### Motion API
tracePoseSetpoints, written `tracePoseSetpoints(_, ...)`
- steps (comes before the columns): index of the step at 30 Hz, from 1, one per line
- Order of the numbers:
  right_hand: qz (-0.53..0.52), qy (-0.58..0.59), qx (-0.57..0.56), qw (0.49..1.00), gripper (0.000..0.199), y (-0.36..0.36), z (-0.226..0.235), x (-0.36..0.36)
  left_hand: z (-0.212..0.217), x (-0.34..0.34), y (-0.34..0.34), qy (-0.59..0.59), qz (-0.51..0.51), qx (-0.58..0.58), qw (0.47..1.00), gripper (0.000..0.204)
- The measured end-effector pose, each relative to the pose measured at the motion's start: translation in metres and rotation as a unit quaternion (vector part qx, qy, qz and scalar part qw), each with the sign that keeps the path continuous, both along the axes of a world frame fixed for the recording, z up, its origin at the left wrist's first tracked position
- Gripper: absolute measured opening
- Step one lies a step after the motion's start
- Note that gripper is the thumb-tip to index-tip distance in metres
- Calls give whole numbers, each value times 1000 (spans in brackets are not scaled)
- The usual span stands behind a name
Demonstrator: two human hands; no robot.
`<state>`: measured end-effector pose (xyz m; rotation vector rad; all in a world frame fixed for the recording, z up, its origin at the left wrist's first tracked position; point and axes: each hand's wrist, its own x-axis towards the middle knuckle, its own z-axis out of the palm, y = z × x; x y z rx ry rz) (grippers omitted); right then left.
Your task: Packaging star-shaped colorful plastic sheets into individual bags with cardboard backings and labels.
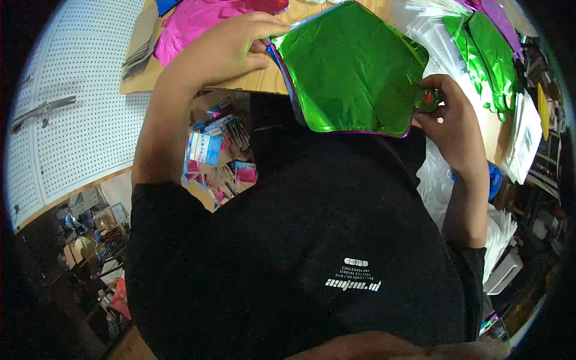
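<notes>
**Q:** Reading from the left, what lies at that edge, and what is my first hand doing?

**A:** A white pegboard fills the left edge. Beside it is the wooden table, with a pink foil balloon lying flat at its far side. My left hand rests there, fingers curled shut, pinching the left corner of the green foil balloon. I judge the pinch anchors that corner so the sheet stays spread.

**Q:** Where is the green balloon itself?

**A:** In the middle, flat and uninflated. It is held between my two hands at the near edge of the table and just above my black shirt. Other coloured foil edges show beneath it, so it appears to top a small stack.

**Q:** And the right side?

**A:** My right hand is closed on the balloon's neck, where a small red spot shows. Holding both ends probably keeps the foil taut. Further right lie clear plastic bags and more green foil. Below the table's edge, small packets are heaped.
</notes>
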<state>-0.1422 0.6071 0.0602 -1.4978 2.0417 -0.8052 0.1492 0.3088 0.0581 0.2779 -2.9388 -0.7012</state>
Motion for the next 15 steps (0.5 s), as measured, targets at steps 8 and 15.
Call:
tracePoseSetpoints(8,-126,-254,-14,959,29,-15,-18,-3,-12,1,-2,2,-14,-88,996,50)
tracePoseSetpoints(15,-119,-118,-73,983,16,-12,-18,-8,5,-7,11,13,94,85,992,46)
